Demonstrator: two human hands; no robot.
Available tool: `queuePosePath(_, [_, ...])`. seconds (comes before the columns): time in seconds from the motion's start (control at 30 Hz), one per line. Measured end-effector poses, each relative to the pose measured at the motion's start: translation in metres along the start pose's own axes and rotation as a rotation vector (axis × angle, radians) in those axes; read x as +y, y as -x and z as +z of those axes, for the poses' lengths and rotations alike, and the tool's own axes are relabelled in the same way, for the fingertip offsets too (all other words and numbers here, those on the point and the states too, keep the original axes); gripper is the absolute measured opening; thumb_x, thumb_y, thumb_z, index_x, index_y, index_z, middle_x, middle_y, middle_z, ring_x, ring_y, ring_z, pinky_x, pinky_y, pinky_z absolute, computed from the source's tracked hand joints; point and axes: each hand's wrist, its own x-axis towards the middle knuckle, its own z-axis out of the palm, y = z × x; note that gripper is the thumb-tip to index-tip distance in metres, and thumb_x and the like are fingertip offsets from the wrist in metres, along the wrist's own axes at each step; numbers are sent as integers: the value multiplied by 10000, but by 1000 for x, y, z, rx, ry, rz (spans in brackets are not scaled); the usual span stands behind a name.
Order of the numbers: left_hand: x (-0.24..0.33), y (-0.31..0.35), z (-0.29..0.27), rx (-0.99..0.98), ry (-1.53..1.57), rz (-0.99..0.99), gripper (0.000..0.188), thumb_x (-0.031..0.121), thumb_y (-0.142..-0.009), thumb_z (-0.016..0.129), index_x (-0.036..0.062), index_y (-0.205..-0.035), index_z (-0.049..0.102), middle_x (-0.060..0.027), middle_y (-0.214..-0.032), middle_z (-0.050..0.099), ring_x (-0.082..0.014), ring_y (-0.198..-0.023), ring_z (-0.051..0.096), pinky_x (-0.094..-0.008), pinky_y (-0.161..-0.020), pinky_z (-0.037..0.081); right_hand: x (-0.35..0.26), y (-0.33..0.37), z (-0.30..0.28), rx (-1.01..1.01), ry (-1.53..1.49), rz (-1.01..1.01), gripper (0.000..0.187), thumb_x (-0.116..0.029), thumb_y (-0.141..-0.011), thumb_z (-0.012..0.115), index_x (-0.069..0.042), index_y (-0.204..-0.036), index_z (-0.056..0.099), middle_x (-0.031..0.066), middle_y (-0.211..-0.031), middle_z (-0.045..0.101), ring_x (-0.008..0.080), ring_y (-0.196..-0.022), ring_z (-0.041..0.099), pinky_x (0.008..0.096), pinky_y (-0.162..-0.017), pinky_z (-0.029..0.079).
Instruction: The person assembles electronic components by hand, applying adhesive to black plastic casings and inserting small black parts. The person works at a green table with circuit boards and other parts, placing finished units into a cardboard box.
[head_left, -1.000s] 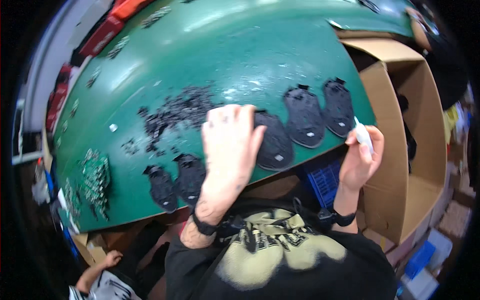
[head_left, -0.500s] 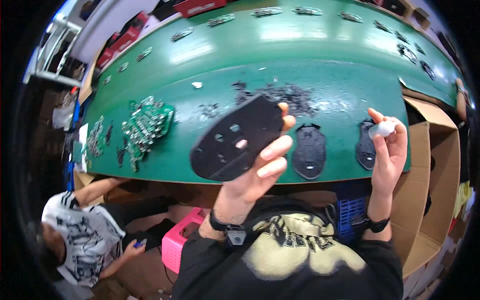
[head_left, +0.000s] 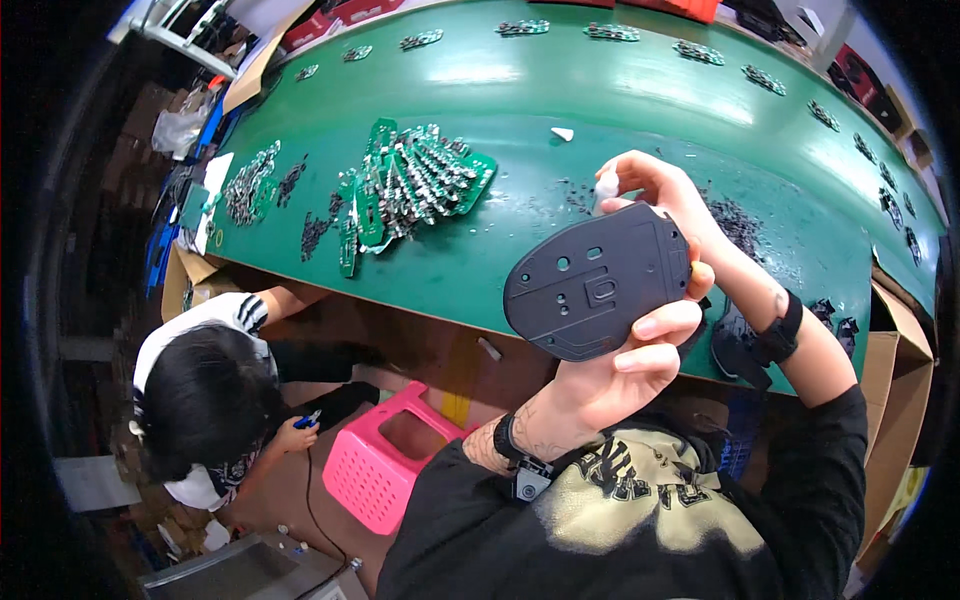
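Note:
My left hand (head_left: 632, 372) grips a black computer mouse bottom shell (head_left: 590, 285) by its right end, raised above the table's near edge. Several small holes and a molded recess show on its broad face. Just beyond the shell, my right hand (head_left: 655, 185) pinches a small white bottle (head_left: 606, 186) near the shell's upper edge. I cannot tell whether bottle and shell touch. Part of the right fingers is hidden behind the shell. More black mouse shells (head_left: 738, 345) lie on the table by my right forearm, partly covered by it.
A heap of green circuit boards (head_left: 415, 185) lies left on the green table (head_left: 530, 230). Small black parts (head_left: 735, 228) are scattered at right. Boards (head_left: 612, 33) line the far side. A person (head_left: 215, 400) sits at lower left beside a pink stool (head_left: 385, 460). A cardboard box (head_left: 900, 370) stands right.
My right hand has carried the white bottle leftward to beside the shell. The shell has turned, showing its holed face more squarely. The whole view has swung to the left.

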Motion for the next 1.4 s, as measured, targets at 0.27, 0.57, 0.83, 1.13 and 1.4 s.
queuePosePath(0.27, [12,15,6,-19,5,71,527,216,-896,599,0,-1332,398,-144,-1209,413,-145,-723,473,-233,-422,484,12,-25,41,-187,149,-284,268,-202,-841,602,-47,-1058,569,103,-920,643,226,-843,628,328,-743,491])
queuePosePath(0.57, [58,56,-4,12,-770,583,484,127,-935,558,117,-1385,381,-111,-988,535,-103,-483,469,-217,-397,418,19,-22,20,45,568,-418,467,-78,-770,698,-76,-1224,589,122,-1060,636,271,-920,631,363,-811,512])
queuePosePath(0.83, [66,74,1,497,-1125,728,552,105,-916,530,44,-1437,357,-77,-1135,596,-104,-762,623,-240,-613,562,31,-46,-100,135,732,-46,213,-146,-798,679,-29,-970,726,135,-886,695,240,-821,669,334,-750,531])
queuePosePath(1.13, [70,61,1,475,-1282,683,472,8,-890,523,-25,-1345,402,-74,-1135,591,-133,-984,567,-291,-894,455,52,-60,-97,5,730,5,186,-146,-732,722,-50,-891,740,122,-809,671,230,-763,658,327,-715,512])
queuePosePath(1.4, [72,43,-8,439,-1369,628,517,-67,-898,500,-7,-1390,355,-106,-1115,617,-160,-957,625,-297,-852,516,55,-51,-97,84,722,10,132,-115,-767,694,-10,-846,700,137,-772,641,233,-736,652,335,-686,518])
